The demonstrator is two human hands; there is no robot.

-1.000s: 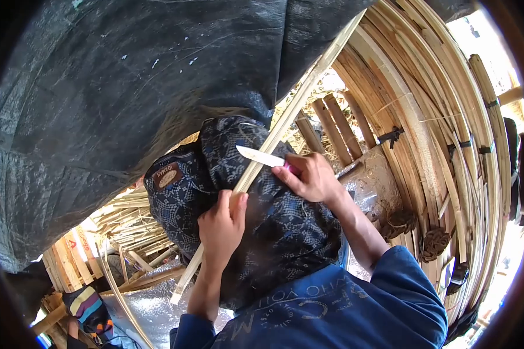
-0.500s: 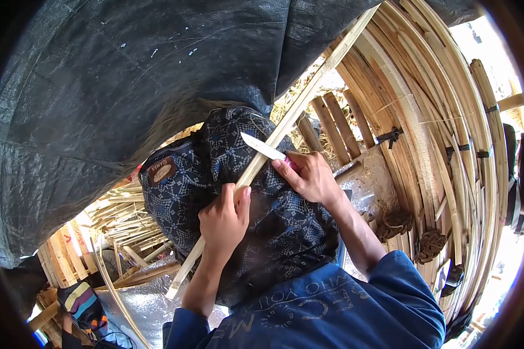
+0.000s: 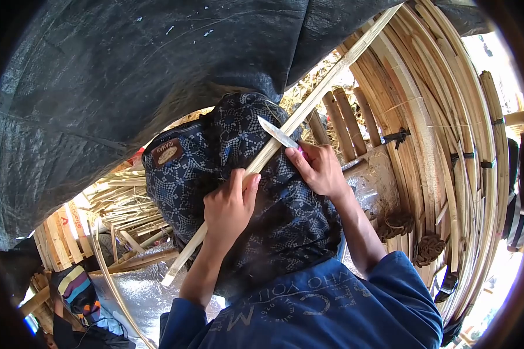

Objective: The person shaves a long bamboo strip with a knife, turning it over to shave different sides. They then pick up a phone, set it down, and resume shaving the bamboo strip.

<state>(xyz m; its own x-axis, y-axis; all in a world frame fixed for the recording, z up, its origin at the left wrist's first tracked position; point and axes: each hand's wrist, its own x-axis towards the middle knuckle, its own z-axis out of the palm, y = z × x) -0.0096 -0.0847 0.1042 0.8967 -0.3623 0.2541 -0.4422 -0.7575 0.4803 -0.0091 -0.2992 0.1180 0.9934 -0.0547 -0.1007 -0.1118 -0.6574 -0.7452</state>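
A long pale wooden strip point(image 3: 315, 96) runs diagonally across my lap, from the lower left up to the top right. My left hand point(image 3: 229, 203) is closed around it near its lower part. In my right hand point(image 3: 320, 170) is a knife point(image 3: 275, 131) with a pink handle, mostly covered by my fingers. The blade lies across the strip above my left hand, its tip pointing up and left. Beneath both hands is dark blue patterned cloth point(image 3: 262, 215) with a brown leather label point(image 3: 166, 153) on its left side.
A dark tarp point(image 3: 128, 75) hangs across the upper left. Bundled wooden strips point(image 3: 431, 116) curve along the right side. Cut strips and shavings point(image 3: 125, 203) lie at the left, near a striped cloth item point(image 3: 75, 285) and a bent strip point(image 3: 108, 276).
The view has shifted slightly, so the scene sits a little differently. Both hands keep their hold, and the knife blade remains across the strip with its angle slightly changed.
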